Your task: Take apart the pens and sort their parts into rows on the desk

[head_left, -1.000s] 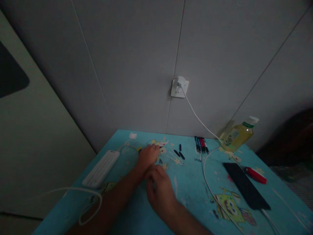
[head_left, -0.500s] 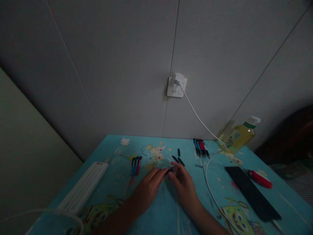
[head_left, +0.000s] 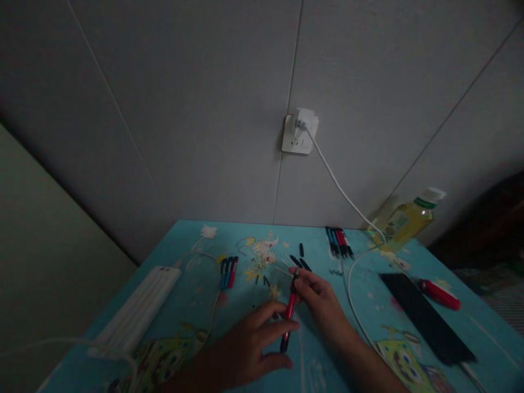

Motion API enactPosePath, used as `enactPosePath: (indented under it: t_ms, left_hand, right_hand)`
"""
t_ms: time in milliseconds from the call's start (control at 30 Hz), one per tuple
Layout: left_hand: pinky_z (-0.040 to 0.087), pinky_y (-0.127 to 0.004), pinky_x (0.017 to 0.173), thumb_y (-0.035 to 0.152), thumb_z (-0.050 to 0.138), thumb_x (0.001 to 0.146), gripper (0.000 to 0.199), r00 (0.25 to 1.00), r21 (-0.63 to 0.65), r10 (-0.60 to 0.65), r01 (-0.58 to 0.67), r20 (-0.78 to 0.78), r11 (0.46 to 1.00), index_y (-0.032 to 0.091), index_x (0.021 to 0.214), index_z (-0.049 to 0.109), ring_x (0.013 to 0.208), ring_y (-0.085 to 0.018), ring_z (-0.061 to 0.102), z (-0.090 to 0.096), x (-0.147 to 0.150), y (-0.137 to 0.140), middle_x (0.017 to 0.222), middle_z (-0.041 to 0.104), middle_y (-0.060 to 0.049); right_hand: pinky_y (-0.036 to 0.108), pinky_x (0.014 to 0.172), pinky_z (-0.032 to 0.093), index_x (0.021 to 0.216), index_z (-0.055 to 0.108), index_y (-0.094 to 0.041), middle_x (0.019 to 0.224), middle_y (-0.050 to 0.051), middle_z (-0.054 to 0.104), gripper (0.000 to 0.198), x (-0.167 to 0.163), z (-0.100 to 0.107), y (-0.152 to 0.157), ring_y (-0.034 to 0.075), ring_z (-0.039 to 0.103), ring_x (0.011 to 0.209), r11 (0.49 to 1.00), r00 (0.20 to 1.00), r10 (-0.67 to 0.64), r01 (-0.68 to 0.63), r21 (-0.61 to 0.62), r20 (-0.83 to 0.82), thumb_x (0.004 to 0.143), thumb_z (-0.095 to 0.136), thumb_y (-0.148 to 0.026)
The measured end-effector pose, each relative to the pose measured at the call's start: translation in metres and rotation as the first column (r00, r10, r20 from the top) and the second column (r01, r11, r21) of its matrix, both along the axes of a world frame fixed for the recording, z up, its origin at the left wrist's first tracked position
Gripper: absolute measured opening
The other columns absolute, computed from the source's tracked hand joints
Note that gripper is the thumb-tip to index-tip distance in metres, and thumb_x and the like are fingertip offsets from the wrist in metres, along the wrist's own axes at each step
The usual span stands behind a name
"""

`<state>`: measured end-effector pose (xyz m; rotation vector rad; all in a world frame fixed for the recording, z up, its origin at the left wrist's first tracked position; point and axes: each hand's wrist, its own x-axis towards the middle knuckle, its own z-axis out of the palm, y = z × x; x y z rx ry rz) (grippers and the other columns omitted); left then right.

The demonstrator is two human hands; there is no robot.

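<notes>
A red and black pen (head_left: 291, 307) stands nearly upright in the picture over the middle of the table. The fingertips of my right hand (head_left: 317, 297) pinch its upper end. My left hand (head_left: 262, 341) is beside the pen's lower half with thumb and fingers apart; one finger crosses in front of the barrel, and whether it touches cannot be made out. Just beyond my right hand lie black pen parts (head_left: 305, 265), another short black piece (head_left: 301, 250) and thin pale refills (head_left: 282, 271). Small dark bits (head_left: 266, 281) lie left of them.
Capped-looking blue and red pens (head_left: 228, 273) lie in a row at left; several more (head_left: 339, 243) lie at back right. Around the table (head_left: 196, 297) are a white power strip (head_left: 137, 308), white cable (head_left: 350, 273), black flat device (head_left: 426, 316), red-handled object (head_left: 440, 295) and yellow bottle (head_left: 407, 224).
My hands were close together on a dark piece; now the red pen shows lengthwise in my right fingers. My left hand has moved nearer to me and its fingers have spread.
</notes>
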<state>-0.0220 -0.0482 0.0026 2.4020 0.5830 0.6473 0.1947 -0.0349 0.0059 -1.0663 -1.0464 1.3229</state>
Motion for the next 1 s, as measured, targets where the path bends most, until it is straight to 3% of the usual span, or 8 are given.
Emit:
enactPosePath:
  t_ms: [167,367,433,533,633,733,867,1000]
  left_hand:
    - [0.053,-0.038,0.09,0.05,0.068,0.083,0.045,1.0,0.284,-0.003,0.006,-0.01,0.959,0.023,0.119,0.062,0.103,-0.024,0.059,-0.004,0.002,0.006,0.113,0.059,-0.01]
    - [0.053,-0.042,0.09,0.051,0.069,0.082,0.05,0.999,0.349,0.013,0.004,-0.047,0.937,0.022,0.122,0.06,0.105,-0.026,0.059,0.0,-0.001,0.007,0.117,0.059,-0.012]
    - [0.051,-0.044,0.095,0.053,0.067,0.084,0.056,0.999,0.325,-0.008,0.026,-0.054,0.945,0.023,0.13,0.056,0.111,-0.028,0.058,0.003,-0.003,0.005,0.123,0.057,-0.013]
    - [0.05,-0.039,0.1,0.036,0.063,0.09,0.051,1.0,0.196,0.009,-0.005,-0.02,0.981,0.023,0.137,0.048,0.118,-0.026,0.056,0.004,-0.004,0.001,0.132,0.054,-0.014]
    - [0.051,-0.034,0.098,0.023,0.05,0.095,0.044,0.983,0.034,0.166,-0.169,0.084,0.985,0.025,0.139,0.045,0.114,-0.021,0.06,-0.004,-0.001,0.002,0.13,0.058,-0.011]
    - [0.054,-0.031,0.089,0.025,0.045,0.1,0.038,0.932,-0.059,0.344,-0.339,0.112,0.939,0.024,0.138,0.046,0.1,-0.018,0.065,-0.011,0.001,0.012,0.113,0.066,-0.008]
    - [0.054,-0.03,0.081,0.026,0.044,0.101,0.024,0.923,0.1,0.383,-0.386,0.046,0.917,0.022,0.112,0.064,0.09,-0.018,0.064,-0.013,-0.004,0.031,0.098,0.066,-0.005]
    - [0.052,-0.034,0.08,0.026,0.044,0.101,0.024,0.936,0.369,0.35,-0.337,0.034,0.866,0.018,0.108,0.066,0.085,-0.019,0.061,-0.013,-0.013,0.044,0.091,0.066,-0.005]
  right_hand:
    - [0.024,0.061,0.041,0.115,0.068,-0.021,0.076,-0.001,0.057,0.035,-0.006,0.005,-0.005,0.011,0.051,0.063,0.997,0.998,0.055,-0.055,0.06,0.008,0.087,0.069,-0.042]
    - [0.024,0.061,0.042,0.115,0.066,-0.022,0.077,-0.002,0.056,0.031,-0.005,0.006,-0.005,0.01,0.052,0.062,0.993,0.998,0.053,-0.055,0.1,0.027,0.089,0.066,-0.039]
    - [0.024,0.061,0.042,0.115,0.066,-0.021,0.077,-0.002,0.056,0.031,-0.005,0.007,-0.005,0.01,0.051,0.062,0.994,0.999,0.038,-0.041,0.1,0.028,0.089,0.067,-0.039]
    - [0.024,0.06,0.042,0.111,0.065,-0.02,0.075,-0.002,0.057,0.031,-0.006,0.009,-0.004,0.01,0.052,0.061,0.995,1.0,0.009,-0.01,0.098,0.016,0.088,0.068,-0.041]
    - [0.025,0.059,0.044,0.102,0.063,-0.02,0.073,-0.002,0.058,0.029,-0.006,0.01,-0.004,0.012,0.055,0.059,0.994,0.999,-0.018,0.015,0.105,0.029,0.085,0.07,-0.042]
    - [0.027,0.064,0.046,0.099,0.063,-0.02,0.069,-0.002,0.06,0.025,-0.004,0.011,-0.006,0.014,0.06,0.064,0.99,0.984,-0.03,0.005,0.144,0.177,0.085,0.07,-0.04]
    - [0.031,0.078,0.049,0.102,0.069,-0.022,0.087,0.003,0.071,0.017,0.001,0.013,-0.01,0.018,0.065,0.08,0.939,0.805,-0.099,-0.119,0.323,0.584,0.091,0.064,-0.033]
    - [0.034,0.086,0.048,0.118,0.068,-0.026,0.1,0.005,0.073,0.026,0.005,0.012,-0.012,0.02,0.065,0.091,0.859,0.598,-0.11,-0.344,0.379,0.794,0.098,0.051,-0.031]
